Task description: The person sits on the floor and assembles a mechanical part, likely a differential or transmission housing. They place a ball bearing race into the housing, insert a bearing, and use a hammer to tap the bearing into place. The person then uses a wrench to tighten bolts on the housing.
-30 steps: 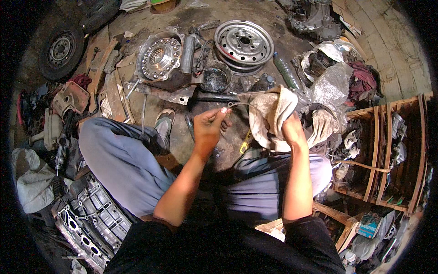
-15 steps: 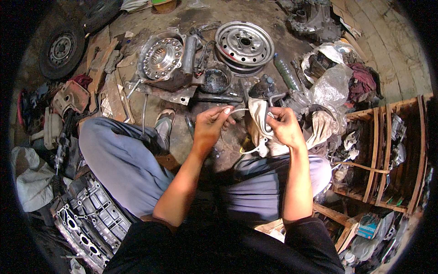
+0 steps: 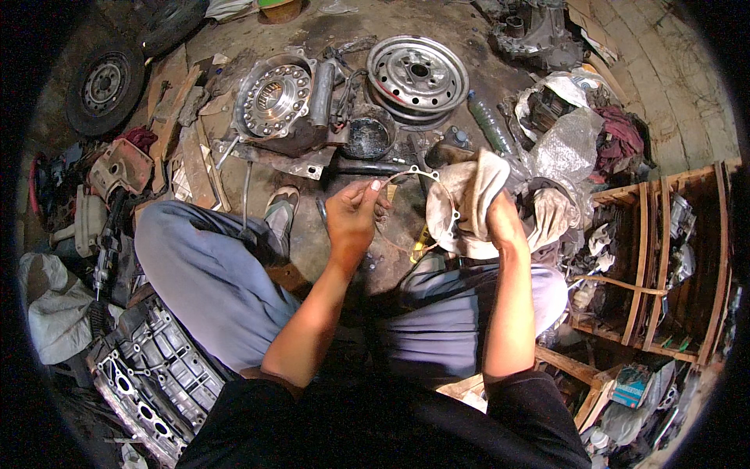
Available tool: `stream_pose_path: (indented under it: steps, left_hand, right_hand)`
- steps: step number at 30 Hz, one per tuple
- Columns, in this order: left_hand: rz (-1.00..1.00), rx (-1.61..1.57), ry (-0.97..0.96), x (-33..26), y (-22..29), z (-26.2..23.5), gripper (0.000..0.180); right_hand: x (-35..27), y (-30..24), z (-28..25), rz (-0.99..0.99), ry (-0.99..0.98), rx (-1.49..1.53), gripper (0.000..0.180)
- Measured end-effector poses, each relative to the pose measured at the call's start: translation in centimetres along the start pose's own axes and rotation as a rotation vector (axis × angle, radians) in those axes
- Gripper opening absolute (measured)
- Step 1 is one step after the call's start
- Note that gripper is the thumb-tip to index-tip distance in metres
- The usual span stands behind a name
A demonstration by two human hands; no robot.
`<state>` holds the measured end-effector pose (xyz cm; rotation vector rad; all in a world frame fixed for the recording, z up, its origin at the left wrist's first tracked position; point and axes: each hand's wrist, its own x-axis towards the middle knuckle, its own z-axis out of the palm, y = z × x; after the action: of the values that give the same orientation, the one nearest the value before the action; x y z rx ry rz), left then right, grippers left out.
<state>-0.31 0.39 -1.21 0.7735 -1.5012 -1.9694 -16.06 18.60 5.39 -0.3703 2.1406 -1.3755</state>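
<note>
A: Where does the thin ring [image 3: 426, 171] lie, and how is it held?

B: It is held up between the two hands, above the floor. The left hand [image 3: 351, 219] pinches its left edge between thumb and forefinger, the remaining fingers loosely curled.

A: And the right hand [image 3: 504, 224]?

B: Closed on a bunched cloth [image 3: 466, 191], its fingers mostly hidden by the folds. The ring's right side overlaps the cloth in view; whether the two touch along that whole side cannot be told.

A: How would such a ring handle?

B: Judging by its slender band, it is light, springy and easily bent; an oily film would make it slippery. The wider tabs probably offer the surest hold, and support at opposite sides would limit twisting.

A: Materials and shapes?

B: The ring is an open loop with small tabs, apparently pierced, at its top and right; its material is uncertain. The cloth is soft and limp, cream with brownish stains. Beyond lie a metal casing [image 3: 301, 119], its round face bright, and a silvery wheel [image 3: 418, 55] with round openings; both look rigid and heavy.
</note>
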Motion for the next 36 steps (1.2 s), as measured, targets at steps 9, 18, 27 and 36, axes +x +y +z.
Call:
stream_pose_path:
  steps: [9, 18, 27, 36]
  left_hand:
    - [0.036, 0.059, -0.17, -0.2, 1.3, 0.3, 0.022]
    - [-0.046, 0.035, -0.206, -0.6, 0.9, 0.2, 0.025]
    - [-0.064, -0.017, -0.139, -0.2, 0.5, -0.2, 0.025]
    - [-0.077, -0.086, -0.133, -0.3, 1.0, -0.3, 0.028]
  right_hand:
    - [0.5, 0.3, 1.1, -0.165, -0.258, -0.107, 0.021]
    - [-0.1, 0.7, 0.8, -0.187, 0.041, -0.019, 0.033]
    - [0.5, 0.5, 0.5, -0.165, -0.13, -0.303, 0.033]
    - [0.8, 2.2, 0.2, 0.024, -0.006, 0.101, 0.051]
